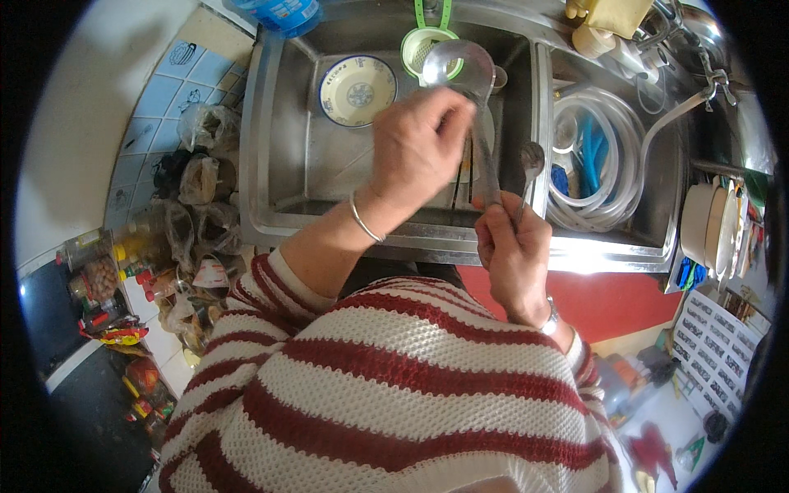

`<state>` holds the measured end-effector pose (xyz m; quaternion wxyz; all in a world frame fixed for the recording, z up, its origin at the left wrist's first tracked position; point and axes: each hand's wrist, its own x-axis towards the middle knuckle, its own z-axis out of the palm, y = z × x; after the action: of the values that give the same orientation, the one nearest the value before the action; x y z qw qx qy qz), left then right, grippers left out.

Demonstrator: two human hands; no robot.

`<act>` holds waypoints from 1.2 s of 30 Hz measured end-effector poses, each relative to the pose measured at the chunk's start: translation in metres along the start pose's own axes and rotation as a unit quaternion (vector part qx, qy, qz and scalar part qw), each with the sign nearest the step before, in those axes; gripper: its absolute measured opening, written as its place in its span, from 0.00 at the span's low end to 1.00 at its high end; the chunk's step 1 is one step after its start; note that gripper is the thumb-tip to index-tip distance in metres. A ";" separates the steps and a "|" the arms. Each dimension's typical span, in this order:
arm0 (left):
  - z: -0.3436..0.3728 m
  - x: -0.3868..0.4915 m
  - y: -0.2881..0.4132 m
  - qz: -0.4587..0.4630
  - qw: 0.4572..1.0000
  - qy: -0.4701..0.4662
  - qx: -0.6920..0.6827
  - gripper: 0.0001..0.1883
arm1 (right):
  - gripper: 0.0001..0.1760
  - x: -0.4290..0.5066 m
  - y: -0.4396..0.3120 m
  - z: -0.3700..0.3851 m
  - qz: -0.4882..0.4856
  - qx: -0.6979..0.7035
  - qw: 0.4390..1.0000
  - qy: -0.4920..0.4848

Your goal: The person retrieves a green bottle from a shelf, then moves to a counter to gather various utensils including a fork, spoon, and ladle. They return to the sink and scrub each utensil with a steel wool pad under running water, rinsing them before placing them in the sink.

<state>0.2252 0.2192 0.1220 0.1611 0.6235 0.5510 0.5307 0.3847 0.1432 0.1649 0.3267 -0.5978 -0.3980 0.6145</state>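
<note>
My right hand grips the lower handle of a metal ladle together with a metal spoon, near the sink's front edge. The ladle's round head points away from me over the basin. Close to its neck is my left hand, blurred, with fingers curled and a bangle on the wrist. Whether those fingers hold anything is hidden. Beneath, in the steel sink basin, lies a cream enamel bowl with a blue rim. A green-rimmed strainer sits at the back, and chopsticks show behind the hands.
The right-hand basin holds a coiled clear hose and blue items. A tap stands beyond it. Bagged goods and bottles crowd the left counter. A blue bottle stands behind the sink. White dishes are stacked at right.
</note>
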 end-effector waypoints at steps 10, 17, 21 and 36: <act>-0.025 0.032 -0.014 0.158 0.974 0.100 0.125 0.06 | 0.10 0.008 0.001 -0.006 -0.020 -0.022 1.000 -0.010; -0.022 0.050 -0.008 0.228 0.946 0.099 0.207 0.06 | 0.11 0.009 -0.003 -0.008 -0.058 -0.082 0.995 -0.016; -0.019 0.050 -0.007 0.264 0.927 0.071 0.257 0.05 | 0.09 0.008 -0.005 -0.011 -0.085 -0.125 0.988 -0.017; -0.024 0.022 -0.020 0.348 0.918 -0.076 0.174 0.04 | 0.09 0.007 -0.007 -0.016 -0.032 -0.053 0.998 -0.016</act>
<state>0.1908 0.2352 0.1259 -0.1031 0.8324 0.3693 0.4000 0.3998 0.1543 0.1686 0.3076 -0.5915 -0.4540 0.5910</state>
